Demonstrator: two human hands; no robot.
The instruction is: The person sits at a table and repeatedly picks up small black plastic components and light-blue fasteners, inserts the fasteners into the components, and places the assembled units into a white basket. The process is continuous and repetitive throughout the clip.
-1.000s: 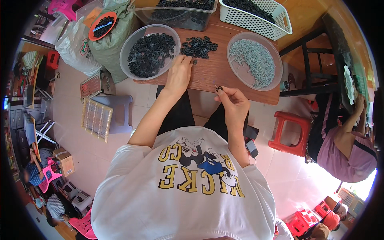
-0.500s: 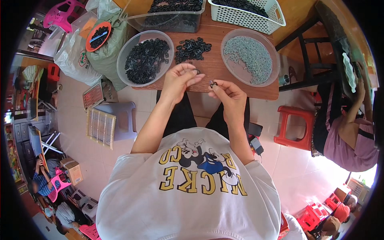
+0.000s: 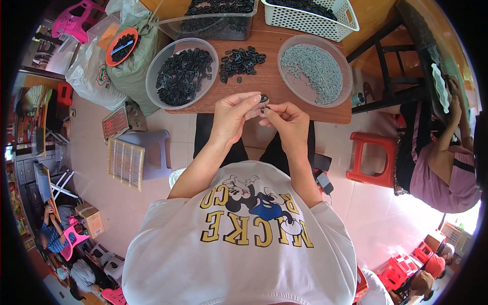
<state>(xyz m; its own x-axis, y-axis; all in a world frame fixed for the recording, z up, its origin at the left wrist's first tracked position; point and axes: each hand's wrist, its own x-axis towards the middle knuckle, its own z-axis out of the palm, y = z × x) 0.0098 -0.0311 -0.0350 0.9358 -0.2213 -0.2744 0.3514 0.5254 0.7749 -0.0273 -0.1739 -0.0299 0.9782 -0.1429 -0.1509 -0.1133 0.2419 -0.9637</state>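
My left hand (image 3: 230, 116) pinches a small black oval plastic piece (image 3: 264, 98) between thumb and fingertips, just past the table's near edge. Right beside it, my right hand (image 3: 291, 123) is closed on a small dark part (image 3: 265, 110); a screw showed with it a moment ago, but the fingers now cover most of it. Both sets of fingertips meet or nearly meet. Beyond them, a loose pile of black plastic pieces (image 3: 243, 62) lies on the brown table (image 3: 256, 87). A round clear tub of black pieces (image 3: 184, 76) is at left, and another tub of grey-green screws (image 3: 312, 71) at right.
Behind the tubs stand a clear bin (image 3: 218, 31) and a white perforated basket (image 3: 311, 23), both with black pieces. Sacks (image 3: 133, 76) bearing an orange dish (image 3: 122, 47) flank the table's left. A red stool (image 3: 372, 158) and another person (image 3: 447, 173) are at right.
My hands have come together: the left fingertips moved right and slightly down to the right ones. The black piece in my left hand now shows its face more plainly.
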